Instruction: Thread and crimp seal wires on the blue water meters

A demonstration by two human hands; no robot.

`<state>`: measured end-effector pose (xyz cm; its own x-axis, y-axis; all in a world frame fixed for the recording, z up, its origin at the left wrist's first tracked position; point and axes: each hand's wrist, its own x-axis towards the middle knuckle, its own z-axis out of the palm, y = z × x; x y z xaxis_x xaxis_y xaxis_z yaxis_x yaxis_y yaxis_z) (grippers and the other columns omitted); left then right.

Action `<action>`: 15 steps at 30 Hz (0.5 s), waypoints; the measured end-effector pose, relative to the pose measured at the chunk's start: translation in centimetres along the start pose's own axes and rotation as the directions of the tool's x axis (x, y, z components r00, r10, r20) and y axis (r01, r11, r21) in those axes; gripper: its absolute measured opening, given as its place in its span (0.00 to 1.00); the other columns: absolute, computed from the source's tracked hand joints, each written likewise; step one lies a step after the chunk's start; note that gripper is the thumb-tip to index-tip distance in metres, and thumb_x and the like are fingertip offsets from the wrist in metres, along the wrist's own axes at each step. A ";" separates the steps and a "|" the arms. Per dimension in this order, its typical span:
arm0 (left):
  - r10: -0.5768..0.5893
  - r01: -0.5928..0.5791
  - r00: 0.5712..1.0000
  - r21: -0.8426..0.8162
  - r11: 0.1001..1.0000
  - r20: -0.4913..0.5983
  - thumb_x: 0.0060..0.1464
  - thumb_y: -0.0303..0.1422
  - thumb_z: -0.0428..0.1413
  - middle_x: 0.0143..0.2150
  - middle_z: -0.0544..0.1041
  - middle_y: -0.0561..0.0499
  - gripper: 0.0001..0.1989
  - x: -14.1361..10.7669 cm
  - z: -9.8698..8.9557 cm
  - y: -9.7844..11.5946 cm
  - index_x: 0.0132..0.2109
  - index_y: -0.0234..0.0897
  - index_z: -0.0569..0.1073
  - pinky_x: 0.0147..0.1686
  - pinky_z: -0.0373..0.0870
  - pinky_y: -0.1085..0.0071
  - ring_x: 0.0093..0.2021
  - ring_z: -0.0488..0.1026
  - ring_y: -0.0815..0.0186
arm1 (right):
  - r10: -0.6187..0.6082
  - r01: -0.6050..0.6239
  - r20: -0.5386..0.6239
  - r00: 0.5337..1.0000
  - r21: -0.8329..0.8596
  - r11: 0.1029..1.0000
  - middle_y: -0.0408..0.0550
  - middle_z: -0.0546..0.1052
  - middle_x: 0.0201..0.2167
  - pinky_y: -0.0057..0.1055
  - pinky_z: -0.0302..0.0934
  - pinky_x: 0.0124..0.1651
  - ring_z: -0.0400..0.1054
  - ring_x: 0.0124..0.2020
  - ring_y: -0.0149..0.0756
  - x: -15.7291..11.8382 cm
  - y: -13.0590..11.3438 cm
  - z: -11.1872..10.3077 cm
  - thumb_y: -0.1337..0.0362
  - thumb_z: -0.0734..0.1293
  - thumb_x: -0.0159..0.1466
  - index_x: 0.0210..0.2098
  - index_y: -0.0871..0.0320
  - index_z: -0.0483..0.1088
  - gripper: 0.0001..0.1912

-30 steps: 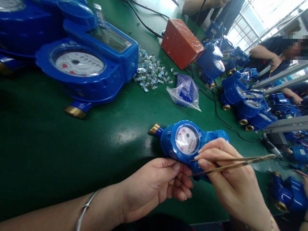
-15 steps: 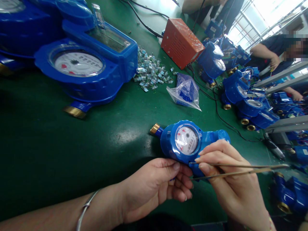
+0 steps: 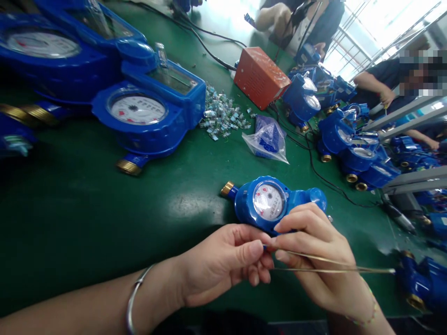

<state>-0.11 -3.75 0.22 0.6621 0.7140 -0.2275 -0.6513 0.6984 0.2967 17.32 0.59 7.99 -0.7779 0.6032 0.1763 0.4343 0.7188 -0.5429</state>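
A blue water meter [image 3: 244, 204] with a round white dial and a brass threaded end lies on the green table just beyond both hands. My left hand [image 3: 230, 260] is closed, thumb against the forefinger, with a tiny blue piece [image 3: 264, 248] showing at the tips. Tweezers [image 3: 335, 266] pass through the grip of my right hand [image 3: 317, 251], their back end pointing right. The right fingertips meet the left ones at the blue piece and partly cover the meter's lower side. Whether the tweezer tips touch the piece is hard to see.
Larger in view at left stand more blue meters [image 3: 150, 135]. A pile of small clear parts [image 3: 223, 116], an orange metal box [image 3: 261, 77] and a plastic bag of blue pieces [image 3: 267, 139] lie beyond. Cables [image 3: 328, 184] run right. Co-workers' hands [image 3: 279, 18] are at the back.
My right hand has drawn the tweezers away from the meter's edge, down and left to my left fingertips, where the blue piece now shows. The view has shifted slightly.
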 end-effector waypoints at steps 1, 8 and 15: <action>0.014 -0.013 1.000 0.018 1.000 -0.011 0.47 0.36 0.66 0.28 0.74 0.50 0.13 0.0 0.0 0.0 0.36 0.33 0.75 0.24 0.64 0.82 0.27 0.72 0.72 | -0.007 0.007 0.009 1.000 -0.008 1.000 0.47 0.72 0.37 0.36 0.61 0.40 0.64 0.40 0.35 0.1 0.0 0.0 0.70 0.65 0.61 0.37 0.56 0.71 0.05; 0.013 0.001 0.992 0.114 0.993 -0.122 0.51 0.35 0.62 0.26 0.72 0.50 0.10 -0.7 0.1 0.0 0.34 0.32 0.71 0.23 0.58 0.81 0.25 0.69 0.73 | -0.009 0.029 -0.220 0.975 0.088 0.996 0.48 0.72 0.36 0.39 0.61 0.42 0.65 0.39 0.37 -0.9 -0.7 -0.2 0.72 0.64 0.60 0.39 0.57 0.70 0.08; 0.040 -0.015 0.961 0.093 0.996 -0.275 0.49 0.27 0.57 0.30 0.71 0.47 0.04 -1.8 1.7 0.9 0.33 0.31 0.69 0.29 0.61 0.77 0.29 0.68 0.69 | -0.093 0.127 -0.619 0.780 0.012 0.992 0.50 0.71 0.33 0.35 0.66 0.34 0.69 0.36 0.38 -4.1 -0.8 1.3 0.67 0.60 0.65 0.38 0.59 0.70 0.07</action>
<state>-1.21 -4.51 2.49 0.5080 0.7273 -0.4614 -0.6241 0.6800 0.3847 19.55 -2.88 6.60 -0.3655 0.6178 0.6963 0.3262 0.7856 -0.5258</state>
